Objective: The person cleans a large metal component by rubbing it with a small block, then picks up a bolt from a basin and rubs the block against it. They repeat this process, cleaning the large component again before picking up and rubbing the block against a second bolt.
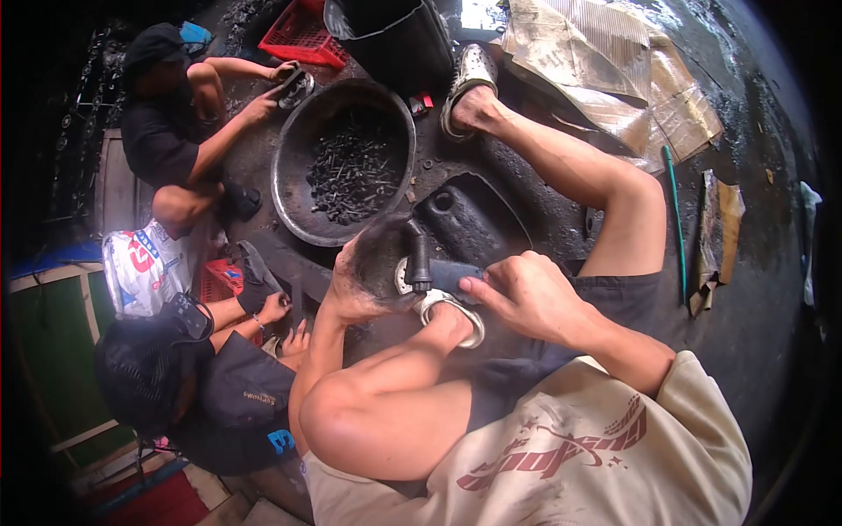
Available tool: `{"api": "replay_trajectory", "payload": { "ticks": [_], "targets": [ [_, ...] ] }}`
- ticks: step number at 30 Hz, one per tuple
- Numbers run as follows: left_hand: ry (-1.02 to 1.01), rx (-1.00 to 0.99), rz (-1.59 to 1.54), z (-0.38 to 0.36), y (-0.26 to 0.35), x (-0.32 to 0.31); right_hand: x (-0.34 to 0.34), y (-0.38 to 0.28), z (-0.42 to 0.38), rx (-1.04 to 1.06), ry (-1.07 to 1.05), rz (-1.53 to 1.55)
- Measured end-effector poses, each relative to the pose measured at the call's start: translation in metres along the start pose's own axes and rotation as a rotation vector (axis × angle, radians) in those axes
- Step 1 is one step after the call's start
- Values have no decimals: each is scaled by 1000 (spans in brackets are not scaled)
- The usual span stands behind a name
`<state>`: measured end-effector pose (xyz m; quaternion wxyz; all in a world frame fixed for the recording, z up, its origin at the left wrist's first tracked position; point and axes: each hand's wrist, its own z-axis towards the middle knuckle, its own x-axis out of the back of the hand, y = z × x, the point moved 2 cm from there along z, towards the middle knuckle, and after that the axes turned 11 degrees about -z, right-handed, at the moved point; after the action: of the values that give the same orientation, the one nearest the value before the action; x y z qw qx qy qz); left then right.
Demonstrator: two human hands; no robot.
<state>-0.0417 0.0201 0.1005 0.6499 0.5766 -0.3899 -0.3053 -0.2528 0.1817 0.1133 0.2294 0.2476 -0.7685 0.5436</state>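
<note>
My left hand (351,267), blackened with grime, is curled around a dark part. A black tube-shaped piece (419,259) with a bent top and a ridged lower end stands out at its right side. My right hand (535,294) is closed on a flat, dark grey blade-like tool (454,275), whose far end reaches behind the black piece. Exactly what sits inside the left palm, I cannot tell. Beyond my hands is a wide basin (279,180) with many small black bolt-like pieces (351,171) in it.
A black moulded tray-like piece (478,215) lies beside the basin. Behind stand a black bucket (386,39) and a red crate (303,39). Two people (158,131) work at the left. Flattened cardboard (588,70) and a green stick (674,223) lie at the right.
</note>
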Motion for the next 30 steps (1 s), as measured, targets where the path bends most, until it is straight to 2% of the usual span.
{"api": "replay_trajectory", "payload": {
  "ticks": [6, 9, 12, 16, 18, 30],
  "targets": [
    [-18, -28, 0, 2, 0, -2, 11, -4, 0, 7, 53, -104],
    [41, 37, -107, -1, 0, -2, 13, -5, -2, 8, 59, -114],
    [-64, -104, 142, 11, 10, 1, 13, -6, -2, 0, 51, -122],
    [-45, -30, 176, 15, 19, -6, 7, -4, -3, 44, 116, -111],
    [-57, -21, 199, 16, 20, -7, 10, -7, 0, -1, 55, -135],
    [-28, -156, 334, 26, 20, -9, 12, -7, 19, -44, 55, -249]
  ]
}}
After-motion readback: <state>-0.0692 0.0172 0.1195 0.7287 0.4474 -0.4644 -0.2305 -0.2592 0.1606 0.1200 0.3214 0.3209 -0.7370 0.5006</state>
